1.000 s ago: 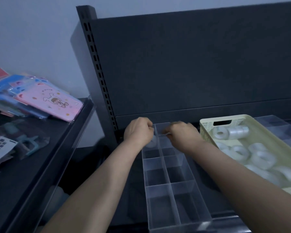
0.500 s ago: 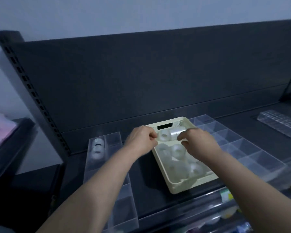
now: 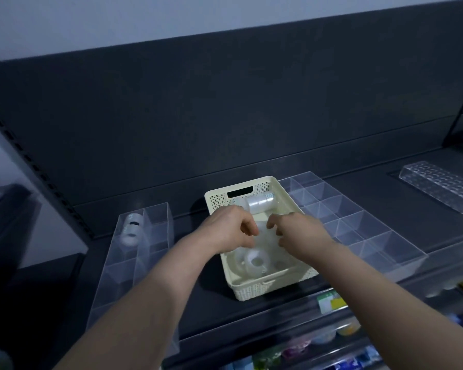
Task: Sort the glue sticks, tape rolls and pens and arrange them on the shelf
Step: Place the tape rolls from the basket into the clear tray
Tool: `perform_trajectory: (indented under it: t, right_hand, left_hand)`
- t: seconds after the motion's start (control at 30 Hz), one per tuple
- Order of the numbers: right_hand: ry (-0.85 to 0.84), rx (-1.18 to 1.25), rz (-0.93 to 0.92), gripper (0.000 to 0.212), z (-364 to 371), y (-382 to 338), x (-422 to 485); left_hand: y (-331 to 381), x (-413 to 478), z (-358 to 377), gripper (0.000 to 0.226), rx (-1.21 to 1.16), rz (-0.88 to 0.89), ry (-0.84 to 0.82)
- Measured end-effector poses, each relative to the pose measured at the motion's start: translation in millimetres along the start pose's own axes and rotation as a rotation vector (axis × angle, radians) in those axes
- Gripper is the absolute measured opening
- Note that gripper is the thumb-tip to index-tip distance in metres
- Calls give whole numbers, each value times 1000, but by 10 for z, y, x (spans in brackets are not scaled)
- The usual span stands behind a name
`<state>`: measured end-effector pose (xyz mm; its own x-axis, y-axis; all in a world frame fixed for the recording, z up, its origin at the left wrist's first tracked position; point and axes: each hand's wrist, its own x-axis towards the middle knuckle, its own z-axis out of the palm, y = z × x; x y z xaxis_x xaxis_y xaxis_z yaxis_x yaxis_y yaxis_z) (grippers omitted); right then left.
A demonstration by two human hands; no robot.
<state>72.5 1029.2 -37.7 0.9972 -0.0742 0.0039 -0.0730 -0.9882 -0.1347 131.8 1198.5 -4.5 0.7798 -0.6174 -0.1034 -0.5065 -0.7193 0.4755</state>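
Observation:
A cream basket [image 3: 251, 289] stands on the dark shelf and holds several clear tape rolls, one at its far end [image 3: 259, 201] and one near its front [image 3: 255, 260]. My left hand [image 3: 230, 231] and my right hand [image 3: 300, 231] are both down inside the basket with fingers curled, and a pale roll [image 3: 265, 232] lies between them. I cannot tell whether either hand grips it. To the left, a clear divided organizer [image 3: 134, 268] has tape rolls [image 3: 133, 228] stacked in its far-left compartment.
A second clear divided organizer [image 3: 358, 228] lies right of the basket, touching it. A clear rack with round holes [image 3: 439, 185] sits at the far right. The dark back panel [image 3: 225, 116] rises behind. Colourful goods [image 3: 329, 337] fill the shelf below.
My view swung right, from the left organizer to the basket. Both hands left the organizer's far compartment, where tape rolls now lie, and dropped into the basket.

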Motion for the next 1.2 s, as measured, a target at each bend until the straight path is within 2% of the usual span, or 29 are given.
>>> perform_trajectory:
  t: [0.1,0.17,0.27,0.33,0.47,0.63,0.8,0.97,1.1,1.2]
  right_hand:
    - [88,153,2,37,-44,29,-3]
    - [115,235,6,36,-68,42,-24]
    - [105,251,-18,40,-60,42,-64]
    - [134,275,-8,44,-42,42,-73]
    - [170,267,56,42,-52,88,-52]
    - [239,181,24,37,-92,111,-3]
    - [331,174,-55,35,-210,-172,158]
    - [366,188,-159,37,-300,-699,422]
    - [331,223,-209,39,-260,-1133,622]
    - [293,241,-208,39,-195,-1355,764]
  left_hand:
    - [14,-32,-4,17,48,7,16]
    - [30,-64,2,19,72,11,-79]
    - [82,-119,73,37,173,16,-264]
    - [97,-114,159,53,300,53,-270]
    - [123,-73,256,63,393,96,-203]
    - [176,-66,243,29,295,71,-71]
    - [-165,-58,-40,35,51,-140,266]
    - [-713,-201,-497,17,-10,-235,521]
    - [-1233,-258,-707,16,46,-406,575]
    - [-1554,-181,-758,15,49,-436,559]
